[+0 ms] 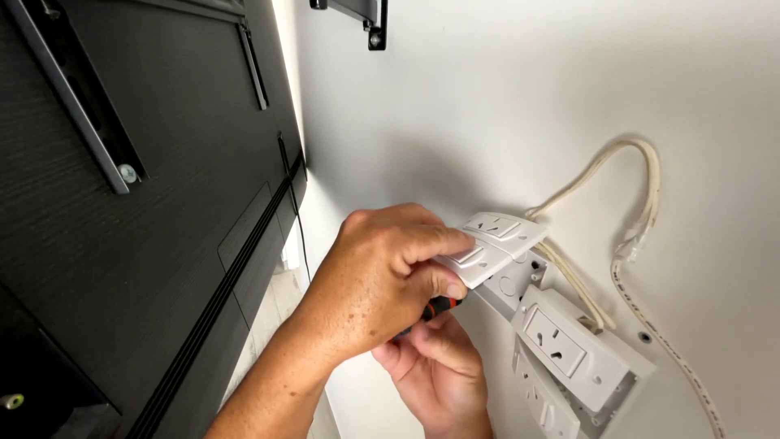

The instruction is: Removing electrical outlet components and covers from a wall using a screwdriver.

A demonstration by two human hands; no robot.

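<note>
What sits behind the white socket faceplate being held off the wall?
Behind the white socket faceplate is an open grey wall box with round knockouts. Its interior and wiring are hidden by the plate and left hand.

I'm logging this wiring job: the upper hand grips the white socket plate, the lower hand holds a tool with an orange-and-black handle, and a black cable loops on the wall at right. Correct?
Not quite: the head view shows the looping cable is cream-coloured, not black. The left hand does grip the white socket plate, and the right hand holds the orange-and-black tool handle.

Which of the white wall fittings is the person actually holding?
The topmost switch plate, pinched by the left hand. The socket outlets below it are untouched.
</note>
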